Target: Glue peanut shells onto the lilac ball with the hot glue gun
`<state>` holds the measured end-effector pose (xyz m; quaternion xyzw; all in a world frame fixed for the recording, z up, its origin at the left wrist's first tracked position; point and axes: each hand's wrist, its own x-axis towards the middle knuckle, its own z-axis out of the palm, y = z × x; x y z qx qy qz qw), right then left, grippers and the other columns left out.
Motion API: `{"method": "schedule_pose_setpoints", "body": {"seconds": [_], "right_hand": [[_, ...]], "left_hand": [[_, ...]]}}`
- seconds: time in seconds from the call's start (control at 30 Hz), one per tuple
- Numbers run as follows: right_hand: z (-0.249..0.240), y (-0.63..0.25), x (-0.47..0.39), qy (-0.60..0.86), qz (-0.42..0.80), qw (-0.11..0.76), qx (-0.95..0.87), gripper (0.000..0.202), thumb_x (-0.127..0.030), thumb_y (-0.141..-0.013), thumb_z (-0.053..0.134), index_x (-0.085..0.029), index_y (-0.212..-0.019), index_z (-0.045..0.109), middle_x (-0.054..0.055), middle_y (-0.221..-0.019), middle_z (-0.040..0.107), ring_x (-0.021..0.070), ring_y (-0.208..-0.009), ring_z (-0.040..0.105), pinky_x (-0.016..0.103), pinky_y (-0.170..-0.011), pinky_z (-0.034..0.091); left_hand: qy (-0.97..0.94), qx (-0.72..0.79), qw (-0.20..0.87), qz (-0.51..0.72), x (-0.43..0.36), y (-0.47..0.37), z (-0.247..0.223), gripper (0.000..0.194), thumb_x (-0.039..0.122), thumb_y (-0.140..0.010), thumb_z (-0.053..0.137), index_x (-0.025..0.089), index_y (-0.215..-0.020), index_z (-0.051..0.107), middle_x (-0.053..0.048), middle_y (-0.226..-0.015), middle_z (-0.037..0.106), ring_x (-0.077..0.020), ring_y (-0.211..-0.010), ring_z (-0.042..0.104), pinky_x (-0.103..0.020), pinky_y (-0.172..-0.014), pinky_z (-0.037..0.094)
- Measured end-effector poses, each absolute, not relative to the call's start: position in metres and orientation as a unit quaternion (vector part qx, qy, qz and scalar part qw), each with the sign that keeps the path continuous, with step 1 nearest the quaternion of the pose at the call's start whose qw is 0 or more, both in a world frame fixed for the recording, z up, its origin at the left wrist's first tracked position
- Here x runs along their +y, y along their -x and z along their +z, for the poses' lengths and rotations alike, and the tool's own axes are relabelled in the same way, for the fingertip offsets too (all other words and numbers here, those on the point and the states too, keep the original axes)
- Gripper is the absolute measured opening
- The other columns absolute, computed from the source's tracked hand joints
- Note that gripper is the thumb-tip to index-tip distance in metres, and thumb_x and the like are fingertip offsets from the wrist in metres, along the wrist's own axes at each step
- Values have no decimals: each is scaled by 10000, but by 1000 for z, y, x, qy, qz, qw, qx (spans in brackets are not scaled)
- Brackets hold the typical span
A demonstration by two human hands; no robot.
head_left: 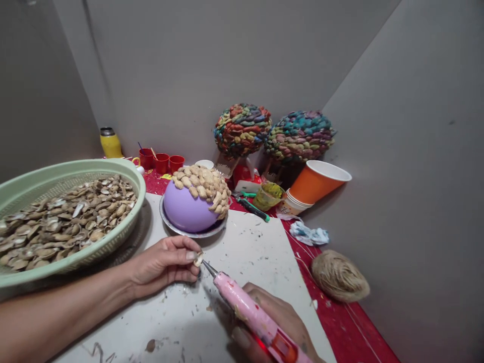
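Observation:
Between thumb and fingers, my left hand pinches a peanut shell half, its pale inside showing. My right hand is wrapped round a pink hot glue gun, whose metal nozzle points at the shell and is at or very near it. Just beyond my hands, a purple balloon rests in a shallow metal dish. Peanut shells cover its top and right side. At the left, a light green colander holds many loose shell halves.
A white board lies on a red tabletop. Along the right are a twine ball, crumpled cloth, orange paper cup and green-handled pliers. Behind stand two colourful shell-covered balls, red cups and a yellow bottle.

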<state>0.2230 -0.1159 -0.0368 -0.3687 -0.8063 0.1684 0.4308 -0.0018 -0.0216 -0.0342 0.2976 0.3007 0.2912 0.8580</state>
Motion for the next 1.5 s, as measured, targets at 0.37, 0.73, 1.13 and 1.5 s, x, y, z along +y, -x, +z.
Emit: {"method": "schedule_pose_setpoints", "body": {"seconds": [0.37,0.73,1.13,1.5], "right_hand": [[-40,-227,-109,356,198,418,-812,124,-124,-846,623,-217,-911,571,-4,-687,640,135,-541,619,209,-477,487],[-39,-227,-109,352,188,420,-815,47,-186,-914,606,-211,-888,575,-5,-671,619,130,-539,612,211,-468,453],[-52,-222,-115,407,205,432,-778,336,-388,-1012,440,-221,-780,617,3,-616,621,134,-499,601,250,-451,407],[-61,-231,-116,455,206,371,-783,520,-485,-1031,319,-218,-689,606,8,-590,620,128,-471,585,239,-426,416]], "left_hand": [[-276,274,886,253,-21,3,-42,189,136,-699,817,111,-852,708,-66,-718,714,-127,-658,690,-262,-704,594],[-279,277,885,248,-22,5,-41,240,126,-652,844,107,-845,701,-60,-729,719,-136,-672,701,-266,-718,602],[-289,297,877,244,-22,3,-37,239,119,-640,844,108,-824,692,-56,-715,723,-140,-665,709,-244,-696,599],[-296,306,871,244,-23,4,-37,244,117,-641,844,114,-818,677,-38,-716,708,-141,-674,710,-252,-707,598]]}}
